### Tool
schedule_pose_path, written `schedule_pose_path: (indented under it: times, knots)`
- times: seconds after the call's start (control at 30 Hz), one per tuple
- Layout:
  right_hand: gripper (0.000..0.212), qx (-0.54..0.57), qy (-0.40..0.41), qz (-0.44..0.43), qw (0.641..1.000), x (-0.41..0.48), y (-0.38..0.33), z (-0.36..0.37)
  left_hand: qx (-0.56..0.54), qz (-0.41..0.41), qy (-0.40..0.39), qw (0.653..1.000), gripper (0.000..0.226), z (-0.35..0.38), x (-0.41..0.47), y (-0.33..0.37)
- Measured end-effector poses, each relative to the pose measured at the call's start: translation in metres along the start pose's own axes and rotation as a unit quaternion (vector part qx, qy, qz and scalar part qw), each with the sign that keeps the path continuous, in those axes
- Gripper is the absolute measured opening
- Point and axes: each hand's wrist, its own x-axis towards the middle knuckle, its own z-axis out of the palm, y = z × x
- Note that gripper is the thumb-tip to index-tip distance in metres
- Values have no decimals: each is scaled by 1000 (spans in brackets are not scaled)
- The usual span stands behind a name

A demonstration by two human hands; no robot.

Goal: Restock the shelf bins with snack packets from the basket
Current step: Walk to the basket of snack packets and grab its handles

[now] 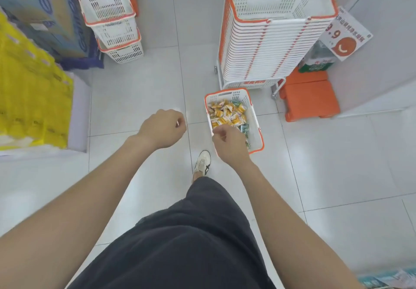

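Left hand (163, 129) and right hand (229, 144) held out over the white tiled floor (135, 86).
Mid-frame, the left hand is curled, nothing visible in it; the right hand curls over the white, orange-rimmed plastic basket (254, 131) of yellow snack packets (225, 114), its grasp impossible to tell.

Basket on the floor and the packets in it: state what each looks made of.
Basket: likely moulded plastic, smooth white perforated walls, orange rim. Snack packets: probably thin plastic film, crinkled, printed yellow and teal; too small to be sure.
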Motion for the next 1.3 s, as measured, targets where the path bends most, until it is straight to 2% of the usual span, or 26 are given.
schedule_pose_path:
  times: [0.2,0.43,0.6,0.7,0.77,0.87,0.97,1.03,1.1,1.17,1.2,1.3]
  knots:
    - [25,0,-32,92,995,103,-2,-30,44,20,-45,998,20,-55,119,17]
    - [16,59,9,160,985,183,11,-36,103,129,-86,983,22,-66,268,50]
    - [21,81,42,227,970,244,51,-6,153,180,-183,954,21,-8,387,56]
    - [26,81,52,270,958,279,86,24,134,143,-262,945,31,53,448,55]
    - [27,85,61,306,946,302,120,53,98,103,-282,949,28,103,481,50]
    - [25,104,83,353,926,337,172,105,56,21,-262,963,30,181,521,32]
    - [25,115,67,379,916,375,223,159,56,-14,-276,959,31,259,562,3]
    - [20,104,59,384,915,400,254,196,61,-52,-261,962,49,299,594,-20]
    - [22,104,70,385,914,425,281,231,70,-90,-208,971,71,330,626,-44]
    - [27,97,76,380,917,446,298,259,106,-80,-145,981,76,352,653,-68]
    - [23,95,81,383,915,455,304,269,121,-58,-124,983,77,360,665,-79]
    - [18,99,114,384,911,476,315,290,91,-6,-120,989,83,379,693,-101]
